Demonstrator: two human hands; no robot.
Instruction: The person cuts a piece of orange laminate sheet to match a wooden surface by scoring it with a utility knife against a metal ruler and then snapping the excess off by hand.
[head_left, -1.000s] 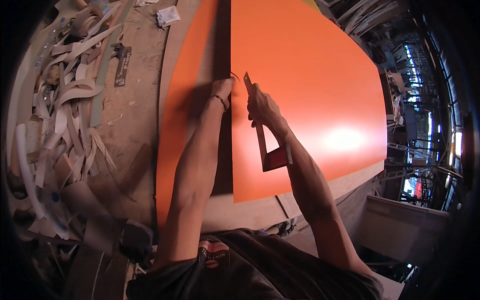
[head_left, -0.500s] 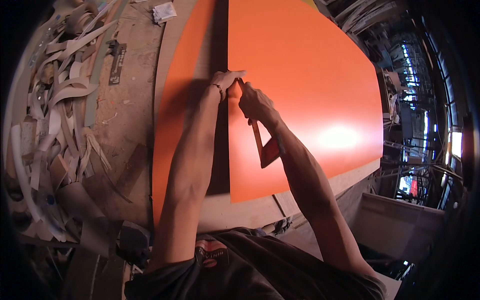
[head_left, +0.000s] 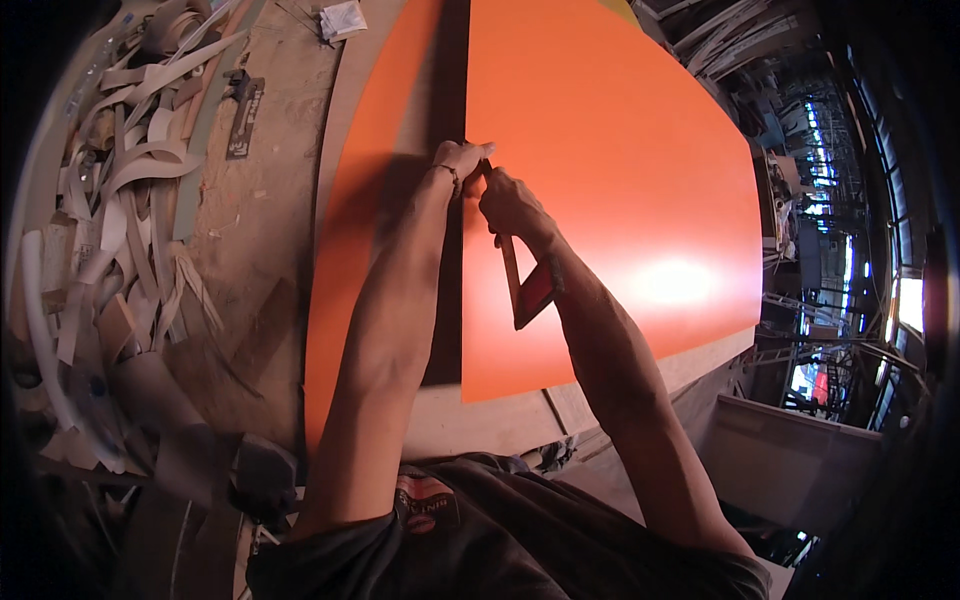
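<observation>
A large glossy orange sheet [head_left: 610, 130] lies before me, its straight left edge running away from me. At that edge my left hand [head_left: 462, 162] is closed round the border, thumb over the top face and fingers partly hidden. Touching or almost touching it, my right hand [head_left: 512, 207] grips a slim tool [head_left: 512, 275]. A narrow dark tip shows between the two hands. The tool's other end hangs back under my right forearm, a thin bar with an angled, reddish end piece. Its exact kind is not plain.
Left of the sheet is a dark gap, then a narrower orange strip [head_left: 335, 250]. Pale curled offcuts [head_left: 135, 190] heap up at the far left. A dark flat piece [head_left: 243, 120] and a white packet [head_left: 343, 20] lie nearby. A panel box [head_left: 790, 455] stands at lower right.
Both hands stay at the sheet's edge, now drawn slightly closer to me. The tool's angled end has swung a little to the left. The view has shifted slightly.
</observation>
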